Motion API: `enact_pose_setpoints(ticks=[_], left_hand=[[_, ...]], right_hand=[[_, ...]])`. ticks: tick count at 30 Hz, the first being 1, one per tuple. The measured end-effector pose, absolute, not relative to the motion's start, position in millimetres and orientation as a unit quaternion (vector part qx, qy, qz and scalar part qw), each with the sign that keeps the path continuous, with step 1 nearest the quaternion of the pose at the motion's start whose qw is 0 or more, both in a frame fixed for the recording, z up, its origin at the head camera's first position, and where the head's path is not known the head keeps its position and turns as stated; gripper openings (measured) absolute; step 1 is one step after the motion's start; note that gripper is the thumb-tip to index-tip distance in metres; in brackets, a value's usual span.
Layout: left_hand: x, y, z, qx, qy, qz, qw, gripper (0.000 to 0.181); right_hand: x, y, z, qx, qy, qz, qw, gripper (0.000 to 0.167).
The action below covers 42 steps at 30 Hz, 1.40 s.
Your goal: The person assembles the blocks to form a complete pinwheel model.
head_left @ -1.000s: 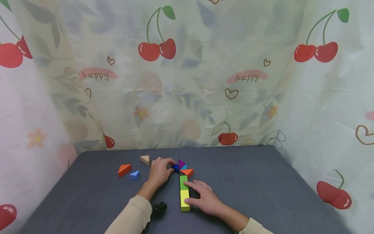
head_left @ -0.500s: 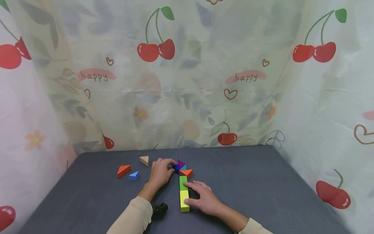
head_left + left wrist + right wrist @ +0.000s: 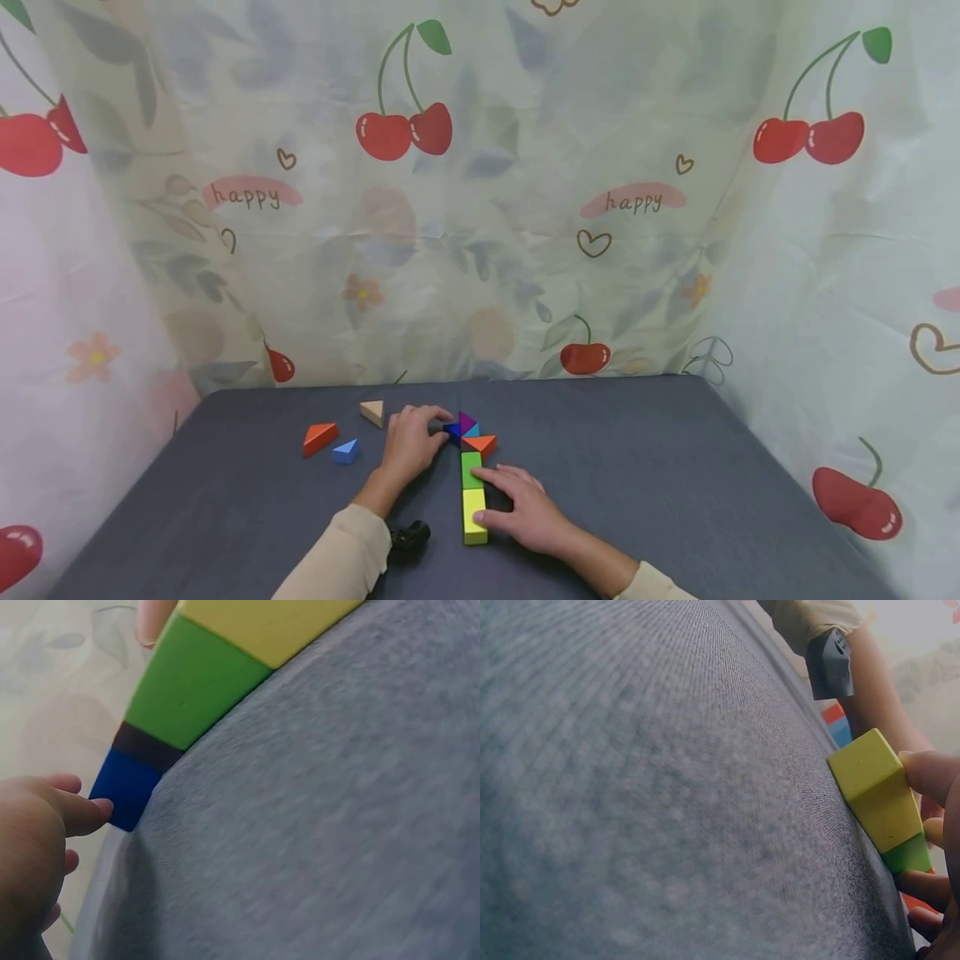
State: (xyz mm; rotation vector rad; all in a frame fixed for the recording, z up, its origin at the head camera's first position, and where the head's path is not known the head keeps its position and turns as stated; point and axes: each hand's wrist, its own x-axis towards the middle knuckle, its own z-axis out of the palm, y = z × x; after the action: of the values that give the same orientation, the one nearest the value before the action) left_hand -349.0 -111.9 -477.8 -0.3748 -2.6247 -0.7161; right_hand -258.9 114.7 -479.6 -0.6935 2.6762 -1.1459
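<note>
My left hand (image 3: 411, 440) pinches a dark blue triangular block (image 3: 453, 431) between thumb and forefinger. That block lies against a cluster with a purple triangular block (image 3: 467, 422), a light blue one (image 3: 472, 431) and an orange one (image 3: 482, 444). Below the cluster, a green block (image 3: 471, 470) and a yellow block (image 3: 474, 518) line up end to end. My right hand (image 3: 528, 507) rests at their right side, forefinger on the green, thumb on the yellow, other fingers loosely extended. In the left wrist view, the thumb touches the blue block (image 3: 126, 789).
Left of my left hand lie a wooden-coloured triangular block (image 3: 372, 412), a red-orange one (image 3: 320, 438) and a light blue one (image 3: 346, 452). The dark cloth table (image 3: 637, 467) meets a cherry-printed curtain (image 3: 517, 275) behind. A black device (image 3: 409, 536) sits at the left wrist.
The hands and blocks stay almost still; only a slight shift of the head view shows.
</note>
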Motion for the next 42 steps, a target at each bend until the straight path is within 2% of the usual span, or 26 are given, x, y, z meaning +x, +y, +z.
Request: enact_pose_setpoints(ticks=[17,23,33,42], left_hand=[[-353,-157,-454,-0.163,-0.943,-0.188,0.221,0.024],[-354,-178,-446,-0.178,-0.953,-0.152,0.191,0.031],[-361,-206,-441,-0.175,-0.967,-0.114,0.149,0.067],[-367,-217,-441,-0.167,-0.978,-0.092,0.086,0.074]], right_hand=[[-258,116,-479,-0.237,0.889,-0.385,0.065,0.062],[-257,116,-480,-0.238,0.890,-0.383,0.066,0.062],[-257,115,-480,-0.248,0.886,-0.388,0.058,0.062],[-257,116,-481,-0.251,0.885,-0.388,0.056,0.062]])
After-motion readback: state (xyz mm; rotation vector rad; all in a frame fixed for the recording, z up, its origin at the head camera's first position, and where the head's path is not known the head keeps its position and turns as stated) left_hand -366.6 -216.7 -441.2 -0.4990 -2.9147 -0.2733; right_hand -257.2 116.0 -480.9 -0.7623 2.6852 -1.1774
